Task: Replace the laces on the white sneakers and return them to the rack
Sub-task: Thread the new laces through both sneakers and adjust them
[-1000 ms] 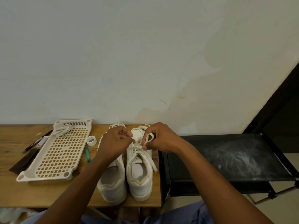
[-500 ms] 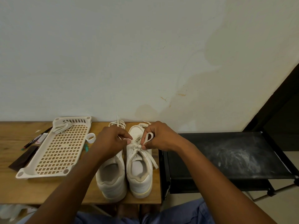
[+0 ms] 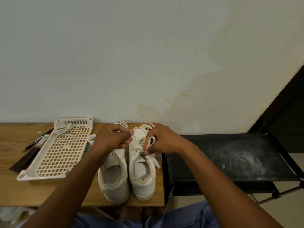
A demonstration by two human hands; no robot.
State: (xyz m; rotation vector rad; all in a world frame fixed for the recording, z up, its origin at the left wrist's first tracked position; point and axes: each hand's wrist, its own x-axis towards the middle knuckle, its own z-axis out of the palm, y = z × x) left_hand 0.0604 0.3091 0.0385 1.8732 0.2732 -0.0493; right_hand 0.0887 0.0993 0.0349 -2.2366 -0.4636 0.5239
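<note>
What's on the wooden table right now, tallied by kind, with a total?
White sneakers: 2
Perforated cream rack: 1
Bundled lace lying on the rack: 1
Pen or marker: 1
Dark flat piece: 1
White ring, maybe tape: 1
Small teal item, mostly hidden: 1
Total: 8

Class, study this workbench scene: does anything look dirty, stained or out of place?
Yes. The black shelf right of the wooden table is smeared with whitish dust, and the wall behind the sneakers shows brownish stains. A loose lace bundle lies on the perforated tray.
</note>
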